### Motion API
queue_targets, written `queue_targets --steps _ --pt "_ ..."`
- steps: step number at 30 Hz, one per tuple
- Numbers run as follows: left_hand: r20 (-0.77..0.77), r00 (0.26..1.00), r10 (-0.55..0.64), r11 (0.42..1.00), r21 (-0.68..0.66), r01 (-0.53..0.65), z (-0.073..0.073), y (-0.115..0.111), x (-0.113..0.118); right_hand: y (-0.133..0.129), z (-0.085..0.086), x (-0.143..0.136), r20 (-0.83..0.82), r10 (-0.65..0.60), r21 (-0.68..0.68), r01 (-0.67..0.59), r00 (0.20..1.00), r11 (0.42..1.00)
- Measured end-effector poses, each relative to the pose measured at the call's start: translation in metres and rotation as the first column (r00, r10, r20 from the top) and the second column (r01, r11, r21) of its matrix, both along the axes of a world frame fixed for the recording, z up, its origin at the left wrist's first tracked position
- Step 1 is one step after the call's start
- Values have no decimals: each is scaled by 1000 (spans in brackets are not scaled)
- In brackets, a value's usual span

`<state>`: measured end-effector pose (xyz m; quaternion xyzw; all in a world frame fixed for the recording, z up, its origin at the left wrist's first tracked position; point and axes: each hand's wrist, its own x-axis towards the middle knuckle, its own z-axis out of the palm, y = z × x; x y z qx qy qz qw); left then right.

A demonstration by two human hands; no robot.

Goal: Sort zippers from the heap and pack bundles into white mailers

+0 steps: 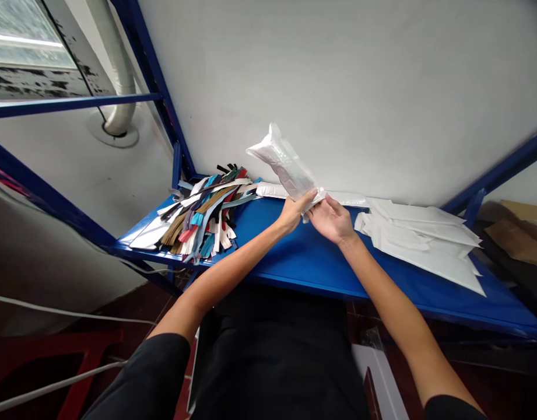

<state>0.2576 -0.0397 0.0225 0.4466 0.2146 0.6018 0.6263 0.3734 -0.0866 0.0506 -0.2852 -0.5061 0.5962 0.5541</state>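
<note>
A shiny whitish plastic bag (290, 163), partly see-through, is held up over the blue table, its long end tilted up and to the left. My left hand (293, 213) grips its lower end, with the thumb lying on top. At the same end, my right hand (332, 219) is turned palm up, its fingers closed at the bag's bottom edge and partly hidden. What the bag contains cannot be made out. Behind it, long white wrapped packets (272, 190) lie along the wall side.
A heap of zippers in many colours (207, 213) covers the left of the blue table (281, 251). White envelopes or flat bags (421, 233) are piled at right. Blue frame bars (167, 105) rise at the sides. A cardboard box (519, 230) is far right, a red stool (82, 350) lower left.
</note>
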Motion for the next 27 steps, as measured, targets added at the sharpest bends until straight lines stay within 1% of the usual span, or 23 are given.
queue_targets --steps 2,3,4,5,6,7,8,9,10,11,12,13,14,16,17,18,19,21,23,25,26,27 --pt "89 994 63 998 15 -65 -3 9 -5 4 -5 2 34 36 10 -36 999 999" --pt "118 988 101 995 13 -103 -5 14 -8 6 -9 4 55 30 10 -31 998 999" --pt "125 981 146 989 -5 -147 -9 19 -9 8 -14 6 85 0 12 -1 996 1000" --pt "118 977 179 984 -20 -178 -12 23 -11 10 -19 8 128 -59 25 56 990 998" --pt "105 974 201 980 -28 -199 -16 27 -12 12 -24 11 181 -143 58 135 973 989" --pt "92 973 212 977 -32 -210 -19 29 -13 14 -28 15 234 -252 114 231 939 966" --pt "80 973 216 976 -36 -214 -21 31 -13 16 -32 19 277 -369 191 326 887 926" --pt "71 974 216 976 -41 -214 -22 32 -14 17 -34 24 304 -478 277 404 824 872" --pt "63 976 211 977 -48 -208 -23 33 -14 19 -34 29 321 -556 359 445 767 821" --pt "54 978 200 979 -58 -197 -23 33 -14 20 -34 35 337 -598 424 450 727 786" --pt "40 982 185 981 -69 -182 -23 32 -15 22 -34 40 356 -609 464 432 709 774" --pt "26 985 170 983 -81 -168 -22 32 -15 24 -34 44 383 -587 469 397 713 789" --pt "14 986 167 982 -91 -165 -22 31 -16 25 -34 47 416 -533 436 353 737 828" --pt "2 983 186 978 -95 -185 -20 28 -16 30 -38 47 452 -362 288 251 815 924" --pt "-2 980 199 977 -81 -198 -20 27 -16 31 -41 44 443 -279 212 203 852 956" --pt "-9 979 206 977 -56 -206 -20 25 -16 33 -45 40 425 -215 156 163 879 974" --pt "-18 978 207 978 -27 -207 -20 23 -15 34 -49 34 406 -178 127 137 897 982" --pt "-53 980 192 981 30 -191 -23 20 -12 36 -56 23 367 -192 125 157 910 980" --pt "-84 980 182 982 59 -177 -26 18 -8 37 -58 17 340 -250 140 215 907 967" --pt "-124 979 159 986 65 -152 -30 18 -6 39 -56 19 320 -301 156 264 898 952" --pt "-159 979 129 990 71 -119 -32 18 -6 40 -54 24 321 -332 177 288 887 941" --pt "-211 974 76 994 88 -59 -33 18 -6 42 -52 30 331 -372 208 318 867 925"
